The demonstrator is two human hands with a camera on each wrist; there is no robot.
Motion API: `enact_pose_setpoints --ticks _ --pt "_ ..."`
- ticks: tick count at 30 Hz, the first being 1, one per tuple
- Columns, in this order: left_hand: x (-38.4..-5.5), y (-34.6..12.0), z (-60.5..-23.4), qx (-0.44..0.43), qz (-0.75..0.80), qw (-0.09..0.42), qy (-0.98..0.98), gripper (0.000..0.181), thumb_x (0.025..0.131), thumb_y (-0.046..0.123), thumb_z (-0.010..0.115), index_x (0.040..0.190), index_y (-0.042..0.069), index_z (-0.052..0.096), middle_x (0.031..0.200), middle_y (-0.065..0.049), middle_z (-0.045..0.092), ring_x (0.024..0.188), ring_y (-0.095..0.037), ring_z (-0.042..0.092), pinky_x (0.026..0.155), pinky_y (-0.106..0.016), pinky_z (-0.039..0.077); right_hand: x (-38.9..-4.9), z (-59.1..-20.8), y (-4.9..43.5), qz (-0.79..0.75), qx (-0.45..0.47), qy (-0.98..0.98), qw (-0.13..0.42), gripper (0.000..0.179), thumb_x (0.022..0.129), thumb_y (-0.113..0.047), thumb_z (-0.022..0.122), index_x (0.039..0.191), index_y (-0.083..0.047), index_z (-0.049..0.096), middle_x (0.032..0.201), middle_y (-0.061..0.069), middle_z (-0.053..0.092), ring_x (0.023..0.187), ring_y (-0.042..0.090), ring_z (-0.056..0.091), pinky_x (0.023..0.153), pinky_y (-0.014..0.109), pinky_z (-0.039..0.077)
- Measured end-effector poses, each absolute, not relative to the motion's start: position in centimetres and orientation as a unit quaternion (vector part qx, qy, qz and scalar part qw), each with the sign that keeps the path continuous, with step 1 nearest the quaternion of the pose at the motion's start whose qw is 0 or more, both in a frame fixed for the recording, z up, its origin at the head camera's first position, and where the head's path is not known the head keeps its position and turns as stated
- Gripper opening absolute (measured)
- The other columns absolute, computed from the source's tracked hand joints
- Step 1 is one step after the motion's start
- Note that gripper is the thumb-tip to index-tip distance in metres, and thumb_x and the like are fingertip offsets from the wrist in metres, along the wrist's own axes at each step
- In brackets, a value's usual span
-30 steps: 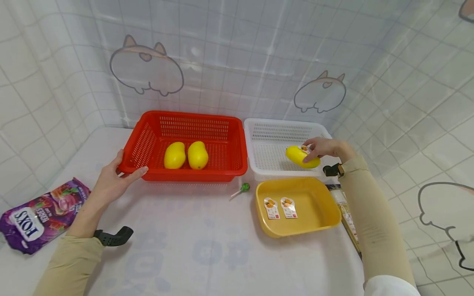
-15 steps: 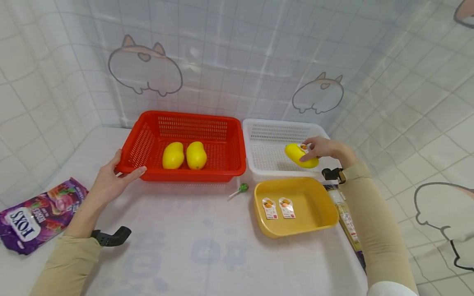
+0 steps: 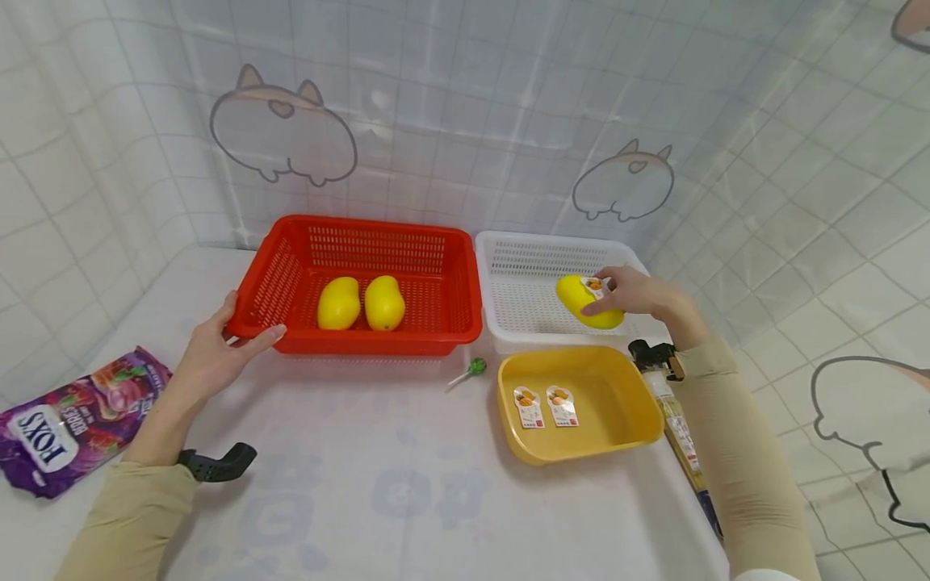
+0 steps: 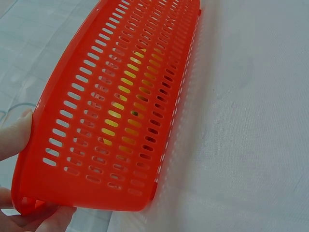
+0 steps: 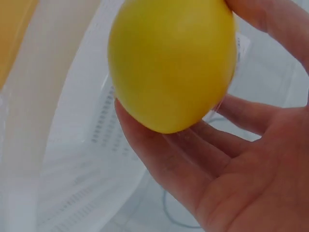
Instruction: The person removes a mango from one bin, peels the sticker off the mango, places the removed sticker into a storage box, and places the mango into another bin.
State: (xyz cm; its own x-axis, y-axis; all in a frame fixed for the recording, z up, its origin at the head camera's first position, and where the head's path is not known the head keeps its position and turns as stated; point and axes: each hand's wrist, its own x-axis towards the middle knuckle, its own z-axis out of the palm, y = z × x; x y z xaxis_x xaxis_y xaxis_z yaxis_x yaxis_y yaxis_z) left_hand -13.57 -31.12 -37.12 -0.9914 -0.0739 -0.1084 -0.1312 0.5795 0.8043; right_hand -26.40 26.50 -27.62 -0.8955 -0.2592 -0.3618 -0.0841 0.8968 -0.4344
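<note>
My left hand (image 3: 214,355) grips the near left corner of a red plastic basket (image 3: 370,343). In the left wrist view the thumb lies on the rim and the other fingers curl at the corner. Two yellow mangoes (image 3: 338,304) lie side by side inside that basket. Over the white basket (image 3: 514,303), my right hand (image 3: 634,292) holds a third yellow mango (image 3: 572,297) between thumb and fingers. A fruit-picture label (image 3: 596,286) sits on its upper side. Seen from the right wrist, the fingers wrap under the held mango (image 5: 171,63).
A yellow bin (image 3: 617,415) with two more fruit labels (image 3: 529,407) stands before the white basket. A green lollipop (image 3: 476,366) lies left of the bin. At far left is a purple Fox's bag (image 3: 80,424); a long package (image 3: 679,428) lies partly under the right forearm.
The held mango has shifted slightly left and turned a little, so its label shows more fully. My left hand keeps its place on the red basket.
</note>
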Motion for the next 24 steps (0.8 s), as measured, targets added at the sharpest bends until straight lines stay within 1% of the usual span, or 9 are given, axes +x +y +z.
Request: enact_pose_setpoints --ticks 2,5,7,12,17,20,24 --pt "-13.6 -31.1 -37.1 -0.058 0.454 0.033 0.888 0.105 0.095 0.057 0.057 0.157 0.011 -0.015 0.163 -0.031 0.009 0.137 -0.056 0.026 0.103 -0.07 0.038 -25.8 -27.4 26.1 -0.209 -0.086 0.953 0.203 0.082 0.086 -0.045 0.076 0.145 -0.003 0.039 0.126 0.019 0.05 0.109 0.033 0.047 0.092 0.049 0.046" --pt "-13.7 -31.1 -37.0 -0.057 0.454 0.03 0.889 0.105 0.095 0.057 0.057 0.157 0.012 -0.015 0.162 -0.031 0.011 0.137 -0.056 0.025 0.103 -0.071 0.038 -25.1 -27.2 25.5 -0.212 -0.084 0.955 0.188 0.085 0.086 -0.045 0.077 0.147 -0.003 0.036 0.123 0.019 0.048 0.106 0.032 0.046 0.087 0.045 0.045" --pt "-13.7 -31.1 -37.0 -0.056 0.455 0.028 0.888 0.105 0.095 0.057 0.057 0.157 0.012 -0.014 0.162 -0.031 0.012 0.137 -0.055 0.026 0.103 -0.071 0.039 -24.7 -27.0 25.1 -0.214 -0.084 0.957 0.177 0.084 0.086 -0.044 0.077 0.147 -0.003 0.036 0.12 0.018 0.048 0.103 0.031 0.045 0.082 0.041 0.043" --pt "-13.8 -31.1 -37.1 -0.056 0.455 0.025 0.888 0.105 0.095 0.057 0.058 0.158 0.013 -0.014 0.162 -0.031 0.014 0.137 -0.054 0.027 0.103 -0.07 0.039 -23.1 -26.7 24.0 -0.223 -0.09 0.959 0.149 0.083 0.086 -0.044 0.077 0.148 -0.005 0.037 0.115 0.017 0.049 0.098 0.029 0.046 0.075 0.037 0.042" --pt "-13.9 -31.1 -37.2 -0.055 0.456 0.027 0.888 0.105 0.095 0.057 0.058 0.158 0.012 -0.014 0.162 -0.031 0.014 0.136 -0.053 0.028 0.103 -0.069 0.04 -21.3 -26.8 22.8 -0.218 -0.097 0.964 0.118 0.083 0.084 -0.044 0.078 0.147 -0.006 0.039 0.114 0.017 0.053 0.095 0.029 0.049 0.074 0.035 0.044" --pt "-13.9 -31.0 -37.2 -0.056 0.456 0.027 0.888 0.105 0.095 0.056 0.058 0.158 0.012 -0.013 0.162 -0.031 0.014 0.136 -0.053 0.029 0.104 -0.069 0.04 -20.1 -26.9 21.9 -0.225 -0.107 0.963 0.106 0.082 0.085 -0.042 0.078 0.147 -0.006 0.04 0.106 0.015 0.055 0.093 0.028 0.051 0.073 0.034 0.046" --pt "-13.8 -31.1 -37.3 -0.06 0.458 0.028 0.887 0.105 0.095 0.057 0.058 0.158 0.013 -0.014 0.163 -0.03 0.013 0.137 -0.053 0.027 0.104 -0.069 0.039 -18.8 -27.3 20.7 -0.242 -0.118 0.957 0.104 0.08 0.085 -0.042 0.078 0.147 -0.009 0.04 0.093 0.01 0.053 0.086 0.026 0.052 0.067 0.031 0.046"
